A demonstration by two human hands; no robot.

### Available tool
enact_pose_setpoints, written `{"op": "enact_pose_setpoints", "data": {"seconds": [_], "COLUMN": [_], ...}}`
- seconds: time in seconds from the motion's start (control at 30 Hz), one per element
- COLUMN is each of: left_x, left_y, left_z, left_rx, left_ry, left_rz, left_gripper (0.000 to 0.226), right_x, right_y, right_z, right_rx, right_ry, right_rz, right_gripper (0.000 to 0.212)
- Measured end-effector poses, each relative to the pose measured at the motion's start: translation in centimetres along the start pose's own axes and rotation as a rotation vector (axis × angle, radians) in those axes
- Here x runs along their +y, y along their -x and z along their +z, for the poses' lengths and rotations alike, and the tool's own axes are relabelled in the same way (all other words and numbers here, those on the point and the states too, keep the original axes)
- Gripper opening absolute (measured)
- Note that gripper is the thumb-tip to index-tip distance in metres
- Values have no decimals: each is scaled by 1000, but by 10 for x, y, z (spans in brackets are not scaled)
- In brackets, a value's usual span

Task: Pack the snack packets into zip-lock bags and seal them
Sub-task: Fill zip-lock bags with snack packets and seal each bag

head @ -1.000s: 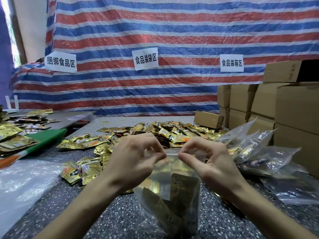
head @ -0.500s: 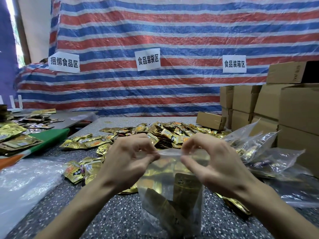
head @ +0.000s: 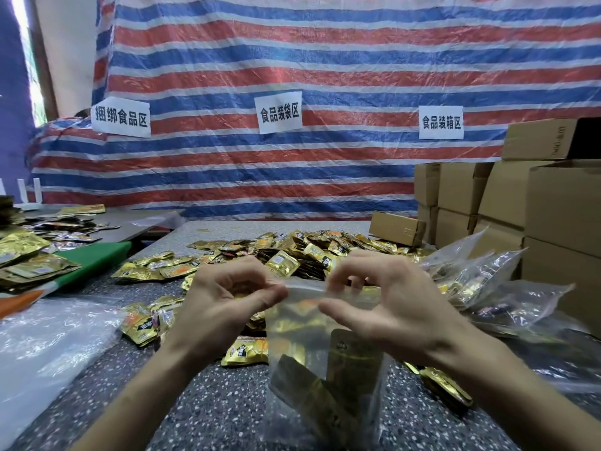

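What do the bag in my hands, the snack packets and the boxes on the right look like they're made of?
Zip-lock bag: thin clear plastic film, probably; the contents show through and it creases. Snack packets: shiny gold foil-like laminate, judging by the metallic glints. Boxes: matte brown cardboard, with visible folded flaps and seams.

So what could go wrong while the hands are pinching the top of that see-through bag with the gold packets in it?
The zip-lock bag is held up only by its top strip, pinched by the left hand and right hand. If either grip slips, it may drop and spill its snack packets. The seal might also close unevenly and leave a gap. Loose packets lie right beside it, so the bag could knock them.
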State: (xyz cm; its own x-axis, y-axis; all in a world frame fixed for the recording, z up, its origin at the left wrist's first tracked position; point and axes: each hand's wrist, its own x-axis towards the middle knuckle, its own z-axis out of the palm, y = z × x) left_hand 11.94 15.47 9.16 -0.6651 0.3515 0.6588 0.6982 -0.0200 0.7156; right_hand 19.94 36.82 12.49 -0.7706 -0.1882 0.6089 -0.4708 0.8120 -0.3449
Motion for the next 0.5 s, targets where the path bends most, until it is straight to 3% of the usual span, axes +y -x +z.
{"op": "enact_pose_setpoints", "data": {"seconds": [0.17, 0.37, 0.5], "left_x": [3, 4, 5], "left_y": [2, 9, 9], "left_z": [5, 2, 11], "left_rx": [-39, -75, -23], "left_ry": [-72, -65, -209], "left_rz": [65, 19, 91], "left_gripper": [1, 13, 14], "right_x": [-3, -5, -20], "right_y": [-11, -12, -18], "right_z": [1, 4, 11], "right_rx": [-29, -85, -107], "right_ry": [-25, 53, 79], "right_rz": [-6, -10, -79], "right_gripper": [7, 3, 15]}}
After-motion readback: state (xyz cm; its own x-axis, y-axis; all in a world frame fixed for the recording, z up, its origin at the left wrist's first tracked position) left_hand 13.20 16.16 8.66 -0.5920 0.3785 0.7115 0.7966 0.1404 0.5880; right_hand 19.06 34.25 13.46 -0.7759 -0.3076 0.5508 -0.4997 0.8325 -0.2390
